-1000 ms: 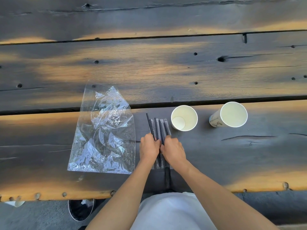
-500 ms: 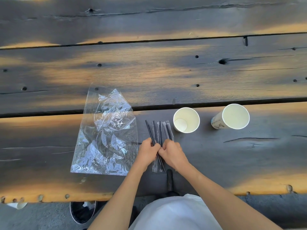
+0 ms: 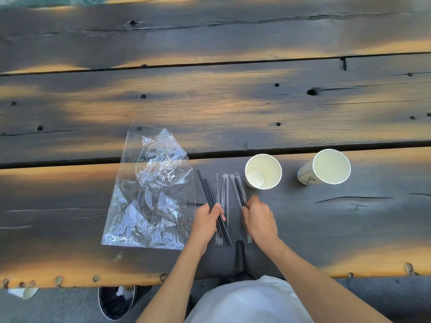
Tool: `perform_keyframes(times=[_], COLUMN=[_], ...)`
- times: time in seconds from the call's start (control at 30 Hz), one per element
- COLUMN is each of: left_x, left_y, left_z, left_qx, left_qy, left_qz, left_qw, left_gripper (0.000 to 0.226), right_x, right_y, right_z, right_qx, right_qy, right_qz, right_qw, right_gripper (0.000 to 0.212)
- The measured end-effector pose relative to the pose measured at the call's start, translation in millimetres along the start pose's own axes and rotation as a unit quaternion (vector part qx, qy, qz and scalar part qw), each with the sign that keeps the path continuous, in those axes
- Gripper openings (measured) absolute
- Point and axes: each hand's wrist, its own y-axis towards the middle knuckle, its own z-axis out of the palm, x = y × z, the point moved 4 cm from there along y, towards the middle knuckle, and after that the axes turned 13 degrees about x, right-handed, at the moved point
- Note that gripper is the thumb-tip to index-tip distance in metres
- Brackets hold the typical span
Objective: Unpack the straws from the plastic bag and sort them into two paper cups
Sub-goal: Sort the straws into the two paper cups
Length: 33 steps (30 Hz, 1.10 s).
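Observation:
A crumpled clear plastic bag (image 3: 151, 192) lies flat on the dark wooden table. To its right several black straws lie lengthwise in three small groups. My left hand (image 3: 206, 220) rests on the bare black straws (image 3: 206, 191) nearest the bag. My right hand (image 3: 258, 217) presses on the clear-wrapped straws (image 3: 238, 186) close to the cups. Between the hands lie more wrapped straws (image 3: 224, 190). Two white paper cups stand upright beyond: one (image 3: 263, 171) just right of the straws, another (image 3: 326, 167) farther right, printed on its side. Nothing is in either cup.
The table (image 3: 233, 108) is made of wide dark planks with gaps and knot holes. Its near edge (image 3: 70, 279) runs along the bottom. A dark bin (image 3: 116, 301) stands on the ground below the edge at left.
My hands have moved apart, spreading the bundle of straws: the left drew the bare straws toward the bag, the right drew wrapped ones toward the cups.

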Motion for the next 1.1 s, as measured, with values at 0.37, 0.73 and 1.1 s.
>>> perform_keyframes(times=[0.37,0.73,1.1], left_x=[1.0,0.7,-15.2], left_y=[-0.4,-14.5,-32.9], left_z=[14.8,18.1,16.3], left_qx=[0.032,0.072,0.087], left_qy=[-0.129,-0.296,-0.035], left_qz=[-0.035,-0.048,0.055], left_qw=[0.99,0.951,0.994], left_gripper=[0.022,0.021,0.026], right_x=[9.8,27.9,44.1], right_y=[3.8,-15.6,-33.6], right_z=[-0.4,-8.2,-24.3], right_qx=[0.042,0.129,0.14], right_qy=[-0.076,0.175,0.255], right_qz=[0.011,-0.01,-0.129], right_qw=[0.996,0.976,0.948], right_gripper=[0.01,0.016,0.02])
